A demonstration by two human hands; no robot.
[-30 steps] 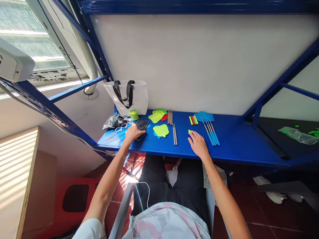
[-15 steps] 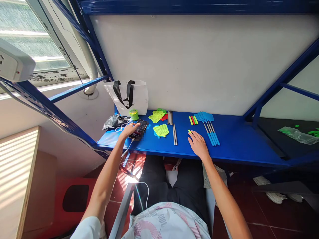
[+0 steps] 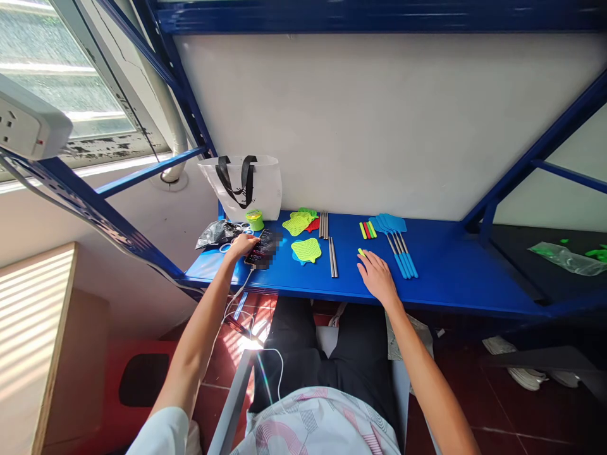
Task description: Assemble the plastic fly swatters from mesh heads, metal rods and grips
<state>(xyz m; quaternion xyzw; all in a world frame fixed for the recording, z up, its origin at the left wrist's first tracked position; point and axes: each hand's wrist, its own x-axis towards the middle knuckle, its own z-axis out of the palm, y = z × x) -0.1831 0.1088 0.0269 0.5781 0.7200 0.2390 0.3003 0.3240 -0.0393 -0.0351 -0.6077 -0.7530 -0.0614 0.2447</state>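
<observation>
My left hand rests at the left edge of a smartphone, its fingers apart from one another only slightly and touching the phone's side. The phone lies screen up on the blue desk, partly blurred, with a white cable attached. My right hand lies flat on the desk, fingers stretched out. A small yellow-green tube pokes out beyond its fingertips, mostly hidden by the hand. Above it are several yellow-green and red tubes. To the right lie blue fly swatters with metal shafts.
Loose yellow-green swatter heads and metal tubes lie mid-desk. A white bag, a green tub and a black plastic bag stand at the left. Blue frame posts flank the desk.
My left hand has drawn back left from over the phone screen to its edge, covering part of the scissors. My right hand stays where it was. The view has tilted slightly.
</observation>
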